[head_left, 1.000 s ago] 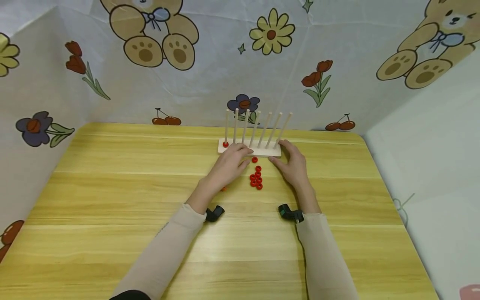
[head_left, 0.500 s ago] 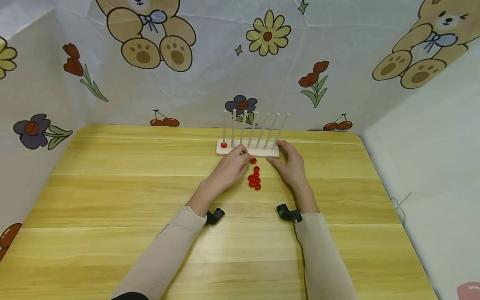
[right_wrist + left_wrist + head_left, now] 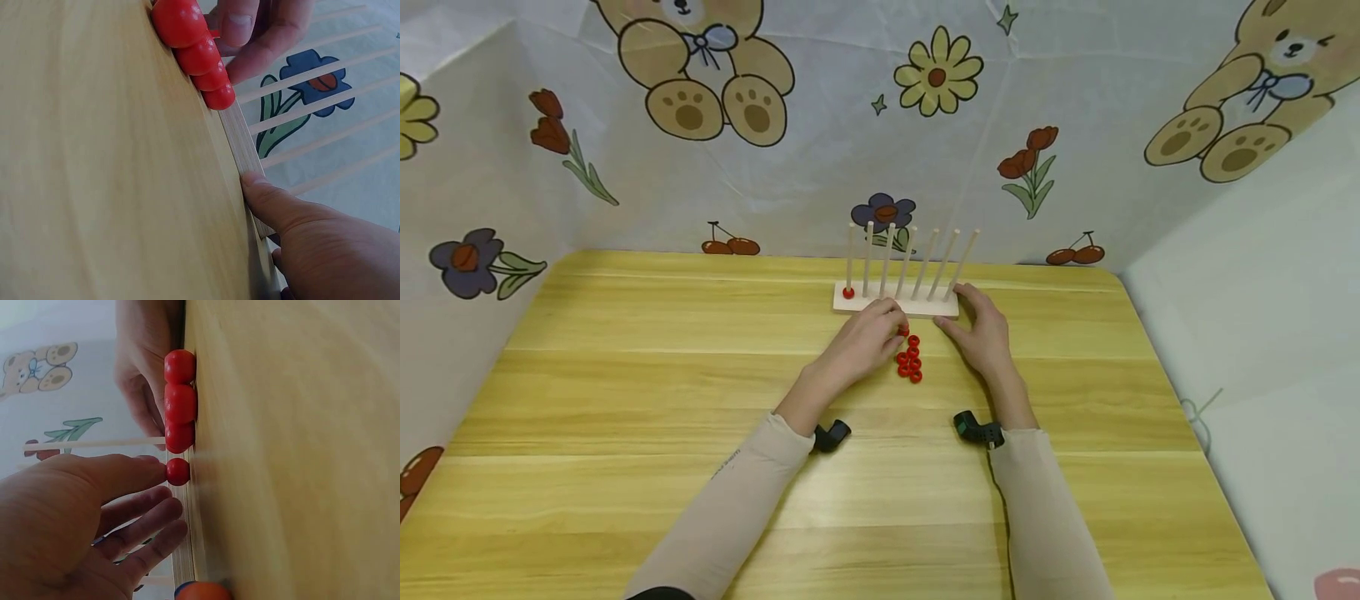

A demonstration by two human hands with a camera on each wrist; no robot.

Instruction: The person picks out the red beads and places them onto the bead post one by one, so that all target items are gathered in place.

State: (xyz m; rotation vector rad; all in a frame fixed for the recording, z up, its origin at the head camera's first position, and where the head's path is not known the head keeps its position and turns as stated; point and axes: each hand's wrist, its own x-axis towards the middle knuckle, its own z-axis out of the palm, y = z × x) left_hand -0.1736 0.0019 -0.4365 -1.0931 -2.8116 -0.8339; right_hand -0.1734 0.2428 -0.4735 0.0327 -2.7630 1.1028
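Left hand (image 3: 865, 337): is apparently pinching a bead (image 3: 178, 472), contact half-hidden.
Right hand (image 3: 985, 335): is grasping the rack (image 3: 934, 307) by one end.
Table (image 3: 685, 392): loose beads (image 3: 180, 403) are lying nearby.

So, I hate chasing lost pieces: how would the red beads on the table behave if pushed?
The red beads lie with holes facing up, so they would probably slide first. Their rounded sides suggest they might roll if tipped. Their glossy surface may make them slippery.
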